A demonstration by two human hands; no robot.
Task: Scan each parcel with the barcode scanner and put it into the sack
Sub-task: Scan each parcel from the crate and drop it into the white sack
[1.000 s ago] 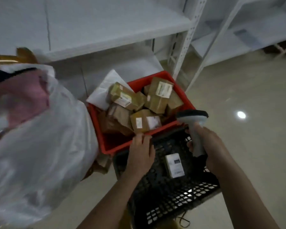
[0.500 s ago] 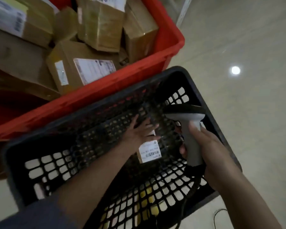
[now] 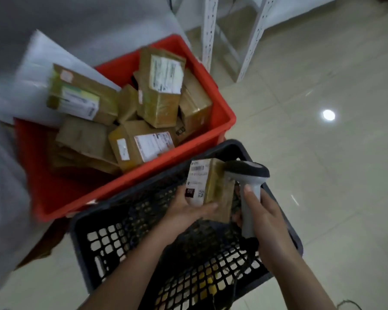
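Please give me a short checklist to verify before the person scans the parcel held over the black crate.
1. Left hand grips the parcel firmly: ok.
2. Right hand holds the barcode scanner: ok.
3. Barcode label faces up, uncovered: ok.
4. Scanner head points at the label: not ok, it sits beside the parcel's edge.
5. Parcel lifted out of the black crate: ok.
6. Sack open and ready: cannot tell.
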